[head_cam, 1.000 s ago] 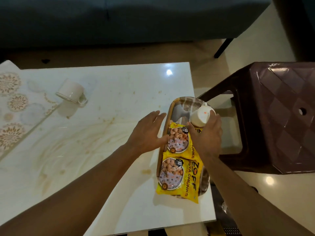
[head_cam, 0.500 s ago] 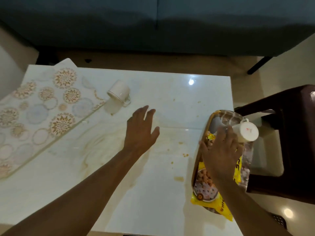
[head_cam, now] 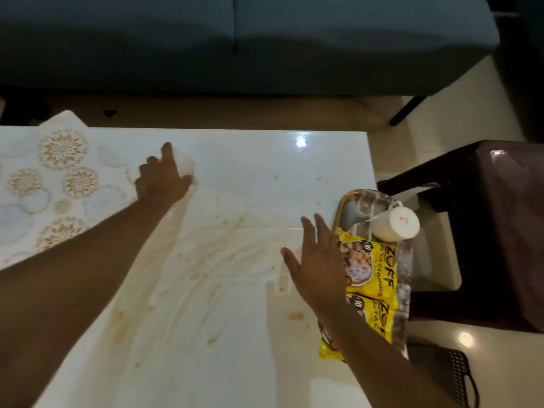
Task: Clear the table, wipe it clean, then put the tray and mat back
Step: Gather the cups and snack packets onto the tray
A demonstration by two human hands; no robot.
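My left hand (head_cam: 160, 179) grips a white cup (head_cam: 185, 164) lying on its side at the edge of the patterned mat (head_cam: 44, 184), far left of the white table (head_cam: 235, 290). The table's surface is smeared with brownish stains. At the table's right edge sits a tray (head_cam: 347, 210) holding another white cup (head_cam: 396, 225) on its side and yellow snack packets (head_cam: 374, 275). My right hand (head_cam: 316, 260) hovers with spread fingers over the table, just left of the tray, holding nothing.
A dark brown plastic stool (head_cam: 500, 231) stands right of the table, close to the tray. A dark sofa (head_cam: 235, 39) runs along the far side. A black perforated object (head_cam: 447, 375) lies on the floor at bottom right.
My left hand reached left across the table and took hold of the tipped cup by the mat. My right hand let go of the cup in the tray and drew back left.
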